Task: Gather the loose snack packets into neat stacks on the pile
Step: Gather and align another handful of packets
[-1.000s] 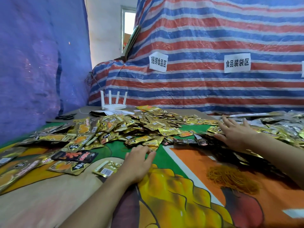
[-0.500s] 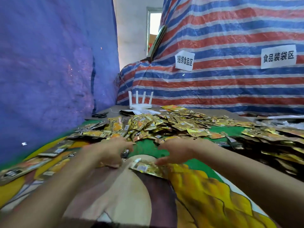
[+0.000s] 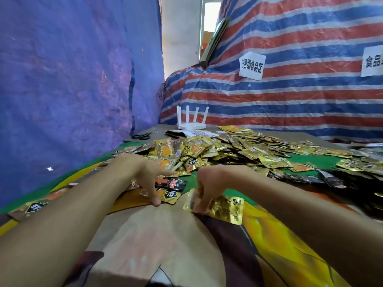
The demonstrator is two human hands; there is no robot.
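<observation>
Early going, by my read. Your right hand (image 3: 207, 184) pinches one gold packet (image 3: 222, 207) at the near edge, and your left hand (image 3: 145, 176) presses spread fingers on the black-and-orange packets (image 3: 170, 190). No neat stack shows yet; the pile (image 3: 228, 150) sprawls loose across the tabletop (image 3: 165, 235). Router (image 3: 191, 123) and scissors (image 3: 141, 136) sit behind it, out of your way. Dark packets (image 3: 306, 179) crowd your right.

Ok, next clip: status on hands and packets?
Left hand open, fingers on loose packets. Right hand pinches gold packet. Pile unstacked beyond, nothing blocking.
</observation>
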